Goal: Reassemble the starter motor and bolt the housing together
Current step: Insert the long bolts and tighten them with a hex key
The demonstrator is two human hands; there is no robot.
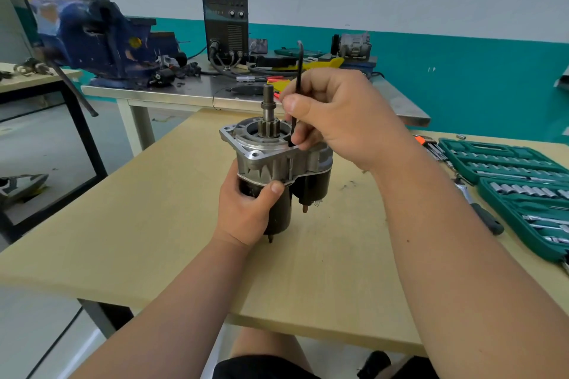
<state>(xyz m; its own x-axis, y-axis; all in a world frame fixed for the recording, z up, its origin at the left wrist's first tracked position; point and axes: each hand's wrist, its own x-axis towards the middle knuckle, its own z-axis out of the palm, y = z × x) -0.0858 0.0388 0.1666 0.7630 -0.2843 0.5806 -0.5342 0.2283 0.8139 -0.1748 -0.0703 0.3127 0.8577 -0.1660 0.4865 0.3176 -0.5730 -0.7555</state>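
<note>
Upright black-and-silver metal starter motor point(278, 175) is gripped by left hand point(246, 212); thin black hex key point(298, 92) is pinched vertically by right hand point(341, 117) at housing rim.

- The starter point(278, 177) is upright, shaft pointing up, with my left hand point(246, 212) gripping its black body.
- Its housing point(261, 160) is bare silver cast metal with a holed flange, seated on top of the body.
- The pinion point(268, 128) sits in the housing's mouth.
- The hex key point(298, 86), black and L-shaped, stands upright, pinched in my right hand point(341, 120). Its tip seems to enter the flange, though my fingers hide it.
</note>
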